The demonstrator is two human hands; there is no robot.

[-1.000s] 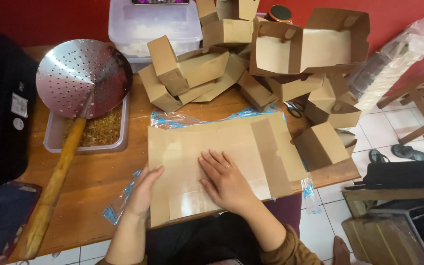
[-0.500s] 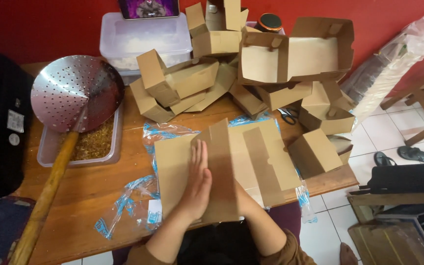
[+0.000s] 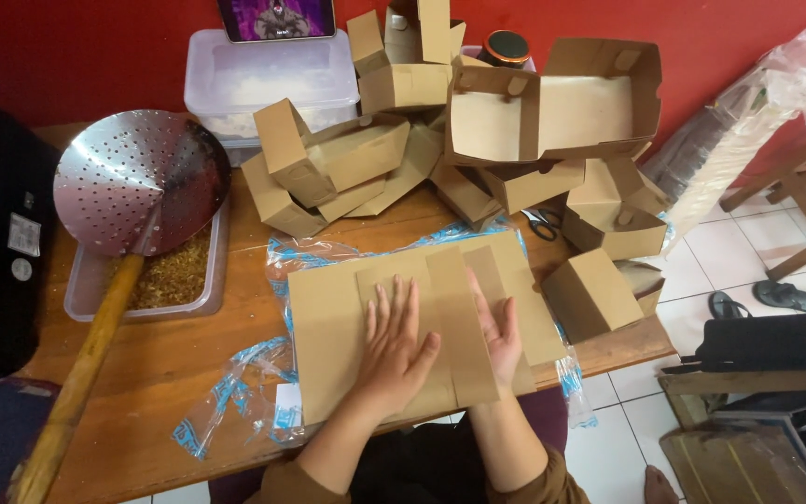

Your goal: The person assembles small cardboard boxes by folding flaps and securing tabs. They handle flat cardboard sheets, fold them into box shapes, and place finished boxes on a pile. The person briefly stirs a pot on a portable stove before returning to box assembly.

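A stack of flat brown cardboard box blanks (image 3: 328,317) lies on a clear plastic wrapper with blue print (image 3: 300,257) at the front of the wooden table (image 3: 151,373). My left hand (image 3: 394,350) rests flat, fingers spread, on the top blank. My right hand (image 3: 498,329) stands on edge beside a raised cardboard flap (image 3: 459,322), pressing against it. Neither hand grips anything.
Several folded brown boxes (image 3: 356,159) pile up behind, with a large open one (image 3: 590,107) at the back. A perforated metal skimmer (image 3: 137,182) with a wooden handle lies over a tray of crumbs (image 3: 174,275). Scissors (image 3: 545,224), a plastic tub (image 3: 268,79) and wooden chairs (image 3: 795,187) are nearby.
The hands shifted from the middle of the blank; a narrow flap has been folded upright between them, with the left hand flat and the right hand against the flap.
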